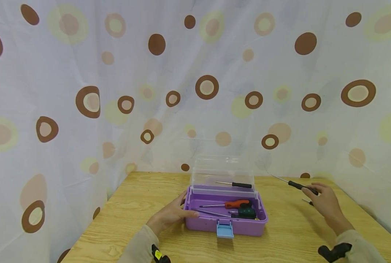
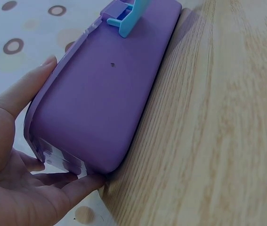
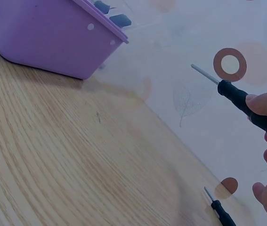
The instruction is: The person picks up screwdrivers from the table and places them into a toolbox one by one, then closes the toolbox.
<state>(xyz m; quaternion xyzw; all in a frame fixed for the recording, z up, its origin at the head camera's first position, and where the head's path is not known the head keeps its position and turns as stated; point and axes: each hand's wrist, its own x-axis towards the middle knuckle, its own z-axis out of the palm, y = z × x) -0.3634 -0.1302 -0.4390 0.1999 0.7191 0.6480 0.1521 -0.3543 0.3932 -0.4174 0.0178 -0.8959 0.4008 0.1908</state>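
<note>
A purple toolbox stands on the wooden table with its clear lid swung back. My left hand grips the box's left end, thumb along the front rim and fingers against the side wall. Out to the right, my right hand pinches the black handle of a screwdriver, raised over the table with its shaft pointing left toward the box. Inside the box lie an orange-red screwdriver, a stubby dark green screwdriver and a long-shafted screwdriver. Another black-handled screwdriver rests in the open lid.
Beneath the right hand, a second small black screwdriver lies on the table. A light blue latch hangs down at the box's front. Behind the table hangs a white curtain with brown circles.
</note>
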